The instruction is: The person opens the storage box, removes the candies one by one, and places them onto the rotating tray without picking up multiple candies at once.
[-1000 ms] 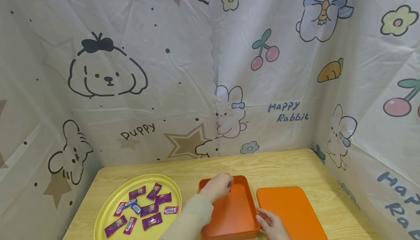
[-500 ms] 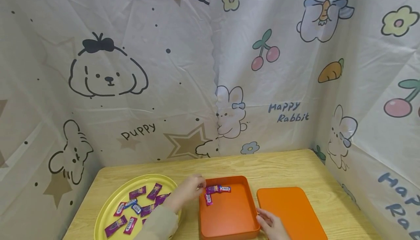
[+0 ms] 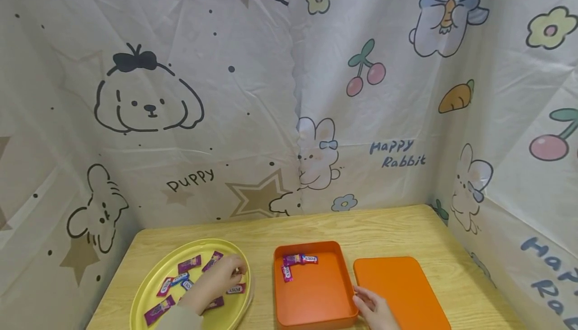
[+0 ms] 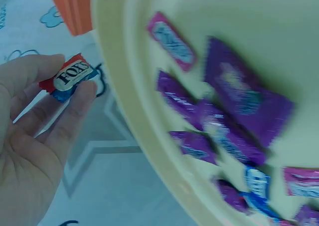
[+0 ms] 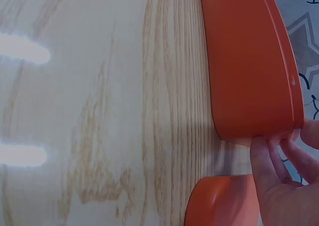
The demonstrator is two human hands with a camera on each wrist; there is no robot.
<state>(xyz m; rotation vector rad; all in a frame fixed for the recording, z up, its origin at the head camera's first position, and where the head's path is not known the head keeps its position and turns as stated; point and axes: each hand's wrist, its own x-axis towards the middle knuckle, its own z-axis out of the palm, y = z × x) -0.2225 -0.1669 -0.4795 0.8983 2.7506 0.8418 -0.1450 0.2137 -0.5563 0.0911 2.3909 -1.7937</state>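
Note:
My left hand (image 3: pixel 222 276) is over the yellow plate (image 3: pixel 137 290) in the head view. In the left wrist view its thumb and fingertips pinch a wrapped candy (image 4: pixel 73 78) marked FOX'S, in red, white and blue. Purple-wrapped candies (image 4: pixel 245 90), a pink one (image 4: pixel 172 41) and a blue one (image 4: pixel 257 182) lie on the plate below. My right hand (image 3: pixel 376 311) holds the side of the open orange box (image 3: pixel 316 295), fingers on its outer wall and thumb at the rim. Inside the box, a purple candy (image 3: pixel 292 259) and two FOX'S candies (image 3: pixel 287 273) lie near the far left corner.
An orange lid (image 3: pixel 399 285) lies flat on the wooden table (image 3: pixel 379 227), right of the box and beside my right hand. The plate stands to the left of the box. A printed cloth (image 3: pixel 253 94) hangs behind and at both sides of the table.
My left hand has moved left from inside the box to above the plate, uncovering candies in the box's far left corner. My right hand stays at the box's side.

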